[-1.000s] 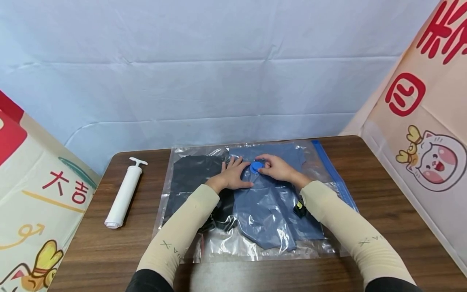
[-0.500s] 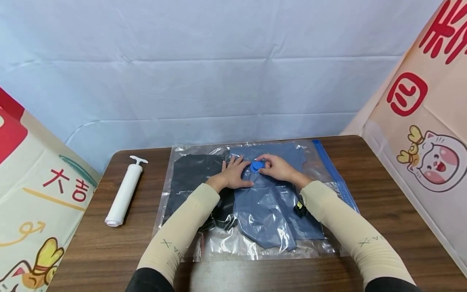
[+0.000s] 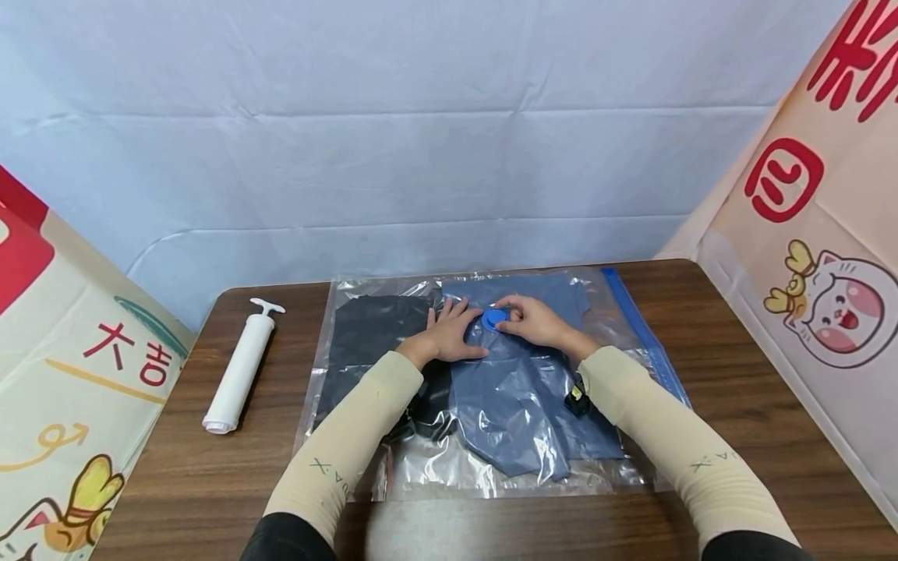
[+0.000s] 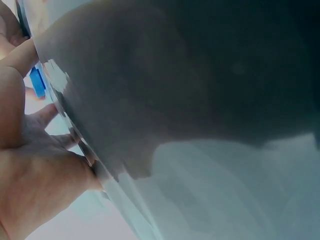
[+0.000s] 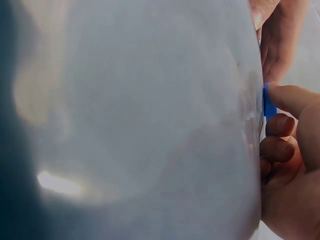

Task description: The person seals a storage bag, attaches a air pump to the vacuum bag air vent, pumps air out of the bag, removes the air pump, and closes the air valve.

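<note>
A clear vacuum storage bag (image 3: 449, 485) lies flat across the table, with dark clothing (image 3: 379, 331) in its left half and blue-grey clothing (image 3: 505, 405) in its right. On its upper middle is a round blue valve cap (image 3: 494, 319). The right hand (image 3: 536, 323) pinches this cap between thumb and index finger; in the right wrist view the blue cap (image 5: 270, 102) shows at the thumb tip, the other fingers curled beneath. Spread on the plastic just left of the cap, the left hand (image 3: 445, 335) presses down with straight fingers. In the left wrist view those fingers touch the bag's surface.
A white hand pump (image 3: 242, 372) with a T-handle lies on the table's left side. The bag's blue zip edge (image 3: 641, 335) runs along its right end. Printed cloths hang at left and right, and a pale sheet (image 3: 421, 140) hangs behind the table (image 3: 744, 421).
The hands stay at the same places on the bag and the right fingers still hold the cap. The head view has shifted very slightly.
</note>
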Available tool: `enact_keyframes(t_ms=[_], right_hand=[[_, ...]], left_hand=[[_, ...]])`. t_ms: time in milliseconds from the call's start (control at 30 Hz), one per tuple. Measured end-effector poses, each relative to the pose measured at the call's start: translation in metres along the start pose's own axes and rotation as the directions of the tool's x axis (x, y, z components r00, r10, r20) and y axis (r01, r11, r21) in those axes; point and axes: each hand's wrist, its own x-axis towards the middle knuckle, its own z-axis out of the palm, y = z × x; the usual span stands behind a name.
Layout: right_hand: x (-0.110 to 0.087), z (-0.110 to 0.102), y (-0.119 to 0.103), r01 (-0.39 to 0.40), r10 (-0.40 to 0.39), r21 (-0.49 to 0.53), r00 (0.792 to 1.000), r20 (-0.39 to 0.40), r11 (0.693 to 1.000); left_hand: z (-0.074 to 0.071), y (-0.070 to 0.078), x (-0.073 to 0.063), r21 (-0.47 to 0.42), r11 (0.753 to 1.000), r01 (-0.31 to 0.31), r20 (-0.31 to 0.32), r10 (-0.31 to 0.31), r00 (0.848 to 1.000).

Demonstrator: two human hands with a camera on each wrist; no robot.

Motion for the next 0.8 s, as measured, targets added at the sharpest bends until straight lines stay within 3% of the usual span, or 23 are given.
enact_keyframes(t_ms=[233,800], right_hand=[[0.0001,-0.0008,0.0008,0.003,-0.003,0.035,1.0,0.003,0.999],[0.0013,0.0006,0.0016,0.009,-0.009,0.015,1.0,0.001,1.0]], left_hand=[[-0.0001,0.0003,0.0002,0.0,1.0,0.002,-0.001,-0.002,1.0],[0.0007,-0.0016,0.0008,-0.002,1.0,-0.006,-0.007,0.006,1.0]])
